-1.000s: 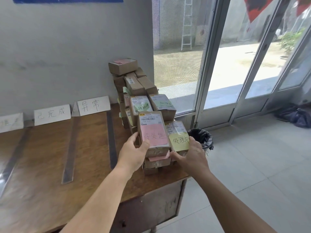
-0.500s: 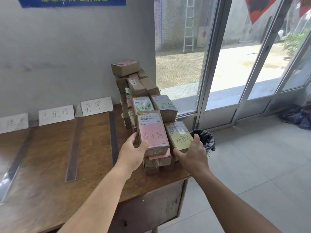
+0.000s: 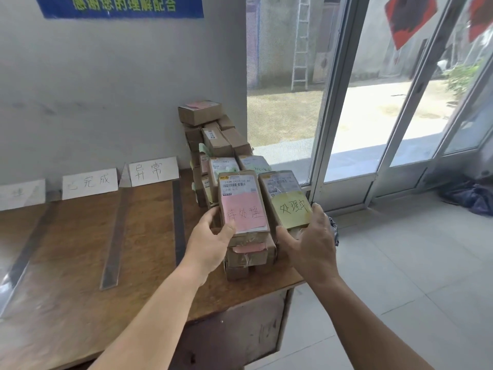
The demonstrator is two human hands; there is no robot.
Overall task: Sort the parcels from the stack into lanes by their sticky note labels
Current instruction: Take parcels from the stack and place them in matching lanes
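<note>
At the table's (image 3: 80, 263) right edge, the left hand (image 3: 210, 243) clasps the pink-noted parcel (image 3: 244, 206), the right hand (image 3: 310, 237) the yellow-noted parcel (image 3: 289, 200), labels up for reading.

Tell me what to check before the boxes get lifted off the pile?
1. Left hand grips the pink-note box: ok, thumb on its front, fingers round its left side.
2. Right hand grips the yellow-note box: ok, thumb and fingers curl round its lower end.
3. Notes readable: ok, both face the camera.
4. Lane signs readable: not ok, the leftmost sign is cut off and faint.
5. Lanes on the table free for boxes: ok, only tape strips show there.
6. Boxes underneath will stay put: cannot tell, the pile below looks uneven.
</note>
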